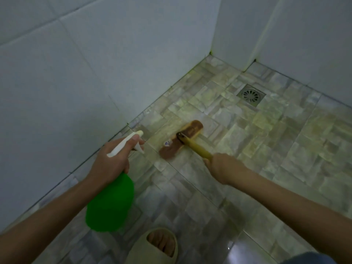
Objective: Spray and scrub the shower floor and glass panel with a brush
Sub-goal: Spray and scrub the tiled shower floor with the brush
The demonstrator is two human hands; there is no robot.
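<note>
Shower floor [285, 149]: mottled stone-pattern tile, seen from above, with a square drain [251, 95] at the far right and a white tiled wall [76, 73] along the left. Brush [181, 142]: brown wooden block, bristles down on the floor near the left wall at mid-distance, its yellow handle [198, 147] running back toward the near right. Right hand [224, 168]: wrapped round the near end of the handle, fingers closed fully on it. Spray bottle [110, 204]: green body with a white head, held in the air above the near-left floor, nozzle [140, 132] aimed at the tiles just left of the brush. Left hand [112, 159]: clasped round the bottle's neck, one finger laid along the white head; whether any finger sits on the trigger is hard to tell, as the trigger is half hidden. One foot in a pale slipper [156, 246] at the near edge. Glass panel: not identifiable in this view. Step in hand, by judgement: floor work, spraying and scrubbing the strip beside the left wall. Next move likely calls for a squeeze of the trigger at the tiles ahead of the brush, then firm back-and-forth strokes under downward pressure, working out toward the drain; the panel is not yet reached.
</note>
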